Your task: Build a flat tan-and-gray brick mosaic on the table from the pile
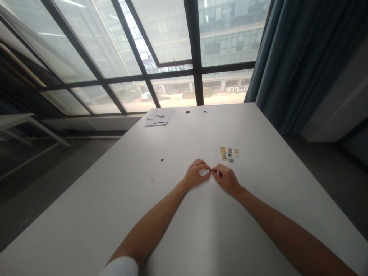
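Both bare hands meet over the smooth white rectangular table, at the near side of a cluster of small parts. The left hand [196,174] curves in from the left, thumb and forefinger forming a loop whose tips close on a tiny dark piece [210,171]. The right hand [227,179] comes from the other side with its fingertips pinched together at the same piece, so each grip is narrow and the piece sits between the two sets of fingertips, just above the table [115,199]. Its exact shape is too small to tell.

Just beyond the right hand lies a cluster of flat yellow and dark grey little parts [223,150], set close together in a rough block. Well apart to the left, a small black object [162,160] rests alone. Near the far left corner are white printed paper sheets [156,122], with a small white object [160,115] lying on them. A round black opening [188,112] shows near the far edge. Beyond stand dark-framed windows [197,57], and a blue fabric curtain [287,57] hangs at the right.
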Demonstrator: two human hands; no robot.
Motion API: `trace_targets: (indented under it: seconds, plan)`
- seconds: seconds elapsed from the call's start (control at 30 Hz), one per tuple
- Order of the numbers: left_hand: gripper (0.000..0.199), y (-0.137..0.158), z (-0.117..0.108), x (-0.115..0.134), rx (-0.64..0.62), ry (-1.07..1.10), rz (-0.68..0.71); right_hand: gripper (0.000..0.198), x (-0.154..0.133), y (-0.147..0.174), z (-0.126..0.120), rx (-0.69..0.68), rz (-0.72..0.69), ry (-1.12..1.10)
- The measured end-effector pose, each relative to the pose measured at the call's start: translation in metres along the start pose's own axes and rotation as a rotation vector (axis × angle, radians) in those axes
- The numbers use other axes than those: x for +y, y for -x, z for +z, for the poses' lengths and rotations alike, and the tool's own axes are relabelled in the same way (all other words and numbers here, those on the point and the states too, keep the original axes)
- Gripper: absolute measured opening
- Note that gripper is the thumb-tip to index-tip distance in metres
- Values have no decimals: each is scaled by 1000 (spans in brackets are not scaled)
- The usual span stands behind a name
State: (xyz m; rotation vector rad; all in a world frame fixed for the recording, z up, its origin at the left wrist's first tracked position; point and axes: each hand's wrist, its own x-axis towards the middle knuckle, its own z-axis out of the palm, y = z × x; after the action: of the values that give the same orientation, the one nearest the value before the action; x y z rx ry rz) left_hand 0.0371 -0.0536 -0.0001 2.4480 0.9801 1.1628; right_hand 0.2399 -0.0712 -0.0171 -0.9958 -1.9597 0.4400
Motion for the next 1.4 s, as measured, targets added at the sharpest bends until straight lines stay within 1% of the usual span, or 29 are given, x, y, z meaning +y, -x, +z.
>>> trace_targets:
  seconds: [0.73,1.4]
  plan:
    - [9,1,0,0,1,7,-8,12,-1,-1,-1,8,-21,1]
    - [9,0,1,0,7,9,-14,11,-4,-2,-2,9,-7,0]
